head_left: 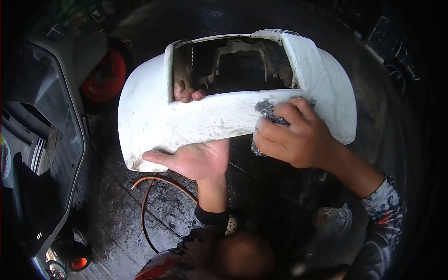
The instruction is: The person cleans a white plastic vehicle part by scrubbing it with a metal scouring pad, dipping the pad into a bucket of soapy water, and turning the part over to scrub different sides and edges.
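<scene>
A curved white vehicle body panel (205, 117) with a large rectangular opening is held up in the middle of the view. Its surface looks wet and streaked with dirt. My left hand (198, 158) supports it from below, thumb along the front lower edge, fingertips curled over the opening's lower rim from behind. Pressed against the right part of the panel, below the opening, my right hand (296, 135) is closed around a crumpled dark grey scouring pad (270, 111). Part of the pad sticks out past the fingers; the rest is hidden.
On the left stands a grey vehicle part (70, 140) with a red wheel (105, 74) behind it. An orange-brown hose (143, 210) lies on the wet dark floor (112, 210). A clear plastic bag or container (333, 221) sits at lower right.
</scene>
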Action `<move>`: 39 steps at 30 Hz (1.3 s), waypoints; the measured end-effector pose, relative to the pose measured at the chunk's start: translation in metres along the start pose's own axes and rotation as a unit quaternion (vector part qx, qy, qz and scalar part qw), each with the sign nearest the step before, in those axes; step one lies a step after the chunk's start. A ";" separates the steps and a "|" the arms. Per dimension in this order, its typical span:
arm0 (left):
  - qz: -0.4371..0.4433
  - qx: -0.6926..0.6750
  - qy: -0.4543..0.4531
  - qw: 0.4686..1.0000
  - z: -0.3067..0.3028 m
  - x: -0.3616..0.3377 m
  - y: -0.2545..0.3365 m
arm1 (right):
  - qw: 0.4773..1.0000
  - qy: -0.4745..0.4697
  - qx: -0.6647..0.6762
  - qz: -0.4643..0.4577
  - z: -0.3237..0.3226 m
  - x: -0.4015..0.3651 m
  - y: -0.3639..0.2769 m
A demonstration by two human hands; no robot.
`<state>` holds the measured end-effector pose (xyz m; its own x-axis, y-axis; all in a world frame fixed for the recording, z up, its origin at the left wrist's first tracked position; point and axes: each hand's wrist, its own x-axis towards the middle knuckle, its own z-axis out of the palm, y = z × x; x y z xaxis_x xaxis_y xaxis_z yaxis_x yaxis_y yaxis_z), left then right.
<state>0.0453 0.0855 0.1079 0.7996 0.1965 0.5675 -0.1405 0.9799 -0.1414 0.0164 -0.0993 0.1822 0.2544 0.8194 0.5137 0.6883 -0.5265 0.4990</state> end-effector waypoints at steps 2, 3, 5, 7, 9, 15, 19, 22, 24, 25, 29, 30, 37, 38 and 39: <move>0.044 0.056 0.059 0.996 0.010 -0.002 -0.021 | 0.997 0.040 0.042 -0.040 0.019 0.028 -0.012; 0.047 0.081 0.065 0.993 0.018 -0.001 -0.028 | 0.993 0.078 0.076 -0.039 0.029 0.051 -0.023; 0.013 0.030 0.045 0.998 0.016 -0.007 -0.019 | 0.989 0.115 0.080 -0.054 0.042 0.064 -0.021; -0.001 0.029 0.043 0.999 0.009 -0.010 -0.007 | 0.991 0.091 0.075 -0.056 0.037 0.049 -0.013; -0.038 0.012 0.019 0.999 0.007 -0.008 0.006 | 0.996 0.058 0.065 -0.027 0.017 0.005 0.007; 0.036 0.345 0.026 0.937 -0.012 -0.023 -0.017 | 0.984 0.134 0.120 0.011 0.049 0.080 -0.024; 0.015 0.379 0.088 0.921 -0.021 -0.030 -0.010 | 0.986 0.115 0.101 0.063 0.049 0.081 -0.025; -0.086 0.014 -0.033 0.996 -0.011 -0.010 -0.001 | 0.994 0.031 0.055 0.094 0.023 0.037 -0.008; -0.055 0.027 0.034 0.998 -0.018 -0.022 -0.005 | 0.993 0.041 0.071 0.085 0.028 0.034 -0.009; -0.026 -0.002 0.126 0.992 -0.015 -0.028 -0.005 | 0.991 0.057 0.085 0.083 0.036 0.056 -0.014; -0.018 -0.131 0.052 0.990 -0.017 -0.033 -0.008 | 0.970 0.131 0.170 0.114 0.065 0.114 -0.038; -0.037 -0.156 0.071 0.985 -0.009 -0.034 0.000 | 0.967 0.125 0.189 0.119 0.057 0.106 -0.033; -0.036 0.082 0.254 0.963 -0.001 -0.024 -0.003 | 0.980 0.082 0.101 0.151 0.044 0.092 -0.027; -0.033 -0.044 0.044 0.997 -0.027 -0.034 -0.004 | 0.975 0.113 0.116 0.153 0.059 0.108 -0.042; -0.048 -0.048 0.042 0.997 -0.024 -0.031 -0.005 | 0.972 0.124 0.133 0.151 0.061 0.108 -0.045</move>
<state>0.0353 0.0737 0.0716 0.8529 0.0942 0.5136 -0.0075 0.9857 -0.1684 0.0545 0.0265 0.1722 0.3227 0.5392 0.7779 0.7680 -0.6295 0.1177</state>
